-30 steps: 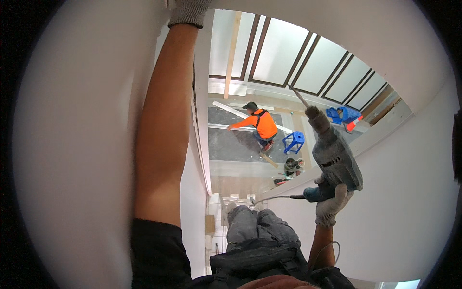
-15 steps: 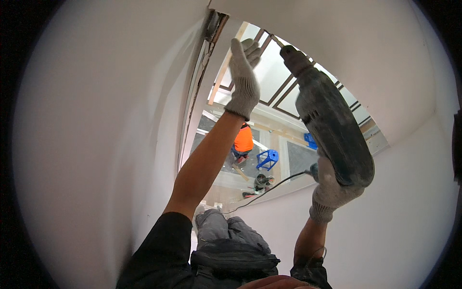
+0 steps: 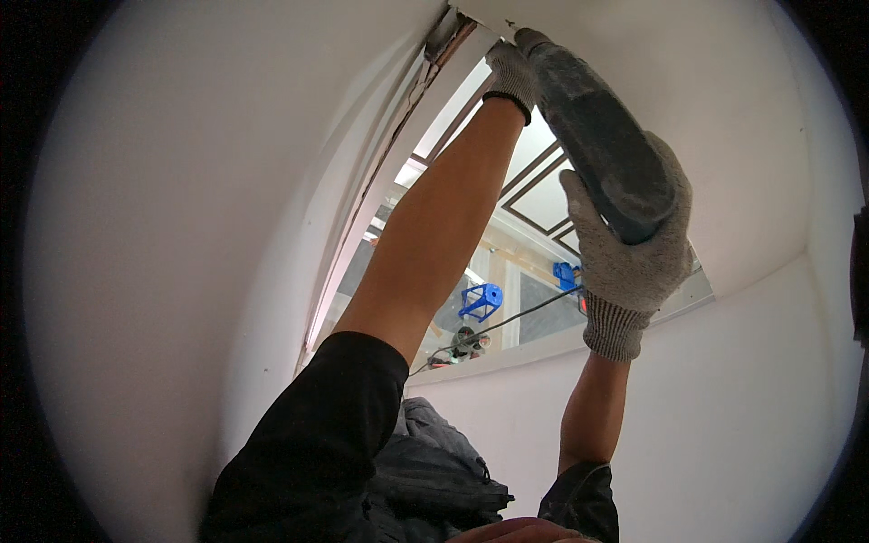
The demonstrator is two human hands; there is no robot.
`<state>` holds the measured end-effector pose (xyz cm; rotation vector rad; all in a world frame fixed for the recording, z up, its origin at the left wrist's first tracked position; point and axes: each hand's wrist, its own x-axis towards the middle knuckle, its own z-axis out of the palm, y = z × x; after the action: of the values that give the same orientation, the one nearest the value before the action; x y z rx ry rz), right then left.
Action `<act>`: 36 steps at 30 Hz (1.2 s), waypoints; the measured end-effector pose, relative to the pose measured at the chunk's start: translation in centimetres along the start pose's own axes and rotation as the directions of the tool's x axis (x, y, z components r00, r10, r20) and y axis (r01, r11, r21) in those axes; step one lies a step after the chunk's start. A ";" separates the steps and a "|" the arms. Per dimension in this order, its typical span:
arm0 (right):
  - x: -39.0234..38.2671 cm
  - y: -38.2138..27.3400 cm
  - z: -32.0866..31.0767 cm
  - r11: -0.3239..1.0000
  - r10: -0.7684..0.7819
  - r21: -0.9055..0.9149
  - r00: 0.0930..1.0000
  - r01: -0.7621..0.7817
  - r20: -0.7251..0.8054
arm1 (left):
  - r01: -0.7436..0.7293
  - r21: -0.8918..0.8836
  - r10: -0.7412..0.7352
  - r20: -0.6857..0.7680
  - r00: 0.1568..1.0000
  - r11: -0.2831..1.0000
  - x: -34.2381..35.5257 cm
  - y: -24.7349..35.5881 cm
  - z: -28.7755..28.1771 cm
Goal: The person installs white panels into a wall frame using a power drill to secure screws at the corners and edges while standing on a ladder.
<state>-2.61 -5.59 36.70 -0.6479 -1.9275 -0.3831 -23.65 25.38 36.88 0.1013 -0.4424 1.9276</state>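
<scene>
A dusty dark power drill [image 3: 602, 136] is held up in my right hand [image 3: 638, 244], which wears a grey knitted glove and is closed round the back of it. The thumb lies apart along the drill's side. At the drill's front end, the bit [image 3: 510, 25] points at the white overhead panel [image 3: 715, 118]; whether its tip touches cannot be told. My gloved left hand [image 3: 512, 74] is raised beside the front of the drill, at the panel's edge. Its fingers are hidden there.
A white wall [image 3: 163, 226] rises on the left, with a rough brown-edged gap [image 3: 450, 43] at its top. Through the opening below appear a blue stool [image 3: 482, 301], another blue thing [image 3: 567, 274] and a dark-framed white panel [image 3: 539, 195]. A dark cable [image 3: 534, 312] trails down leftward.
The drill has moved up and left, its bit now against the panel's face in view. My left hand has risen to the panel edge, its spread fingers going out of sight.
</scene>
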 end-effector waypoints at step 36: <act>2.4 -0.5 2.1 0.986 -0.167 -0.029 0.986 0.167 0.015 | -0.206 0.685 0.086 0.206 0.975 0.699 2.2 1.2 -2.8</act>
<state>-5.23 -4.21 37.99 -0.5104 -1.9978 -0.5149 -25.20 27.88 34.58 0.7496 0.2278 2.1637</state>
